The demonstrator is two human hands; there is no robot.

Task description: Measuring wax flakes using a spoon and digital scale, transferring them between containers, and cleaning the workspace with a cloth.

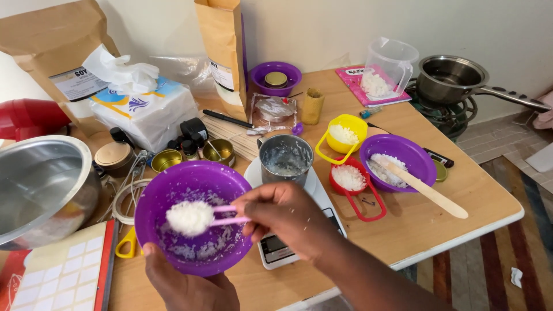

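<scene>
My left hand (190, 285) holds a purple bowl (173, 187) from below, thumb on its near rim; white flakes lie in the bowl. My right hand (285, 216) grips a pink spoon (230, 215) heaped with white flakes (189, 217), held over the bowl. Just behind the hand a small steel cup (286, 156) with white residue stands on a white kitchen scale (275, 251).
A second purple bowl (412, 151) with flakes and a wooden stick (426, 189) sits at right, beside red (350, 178) and yellow (344, 134) scoops. A large steel pot (40, 184) is at left, a saucepan (452, 78) on a burner at back right. Paper bags, tissues, tins crowd the back.
</scene>
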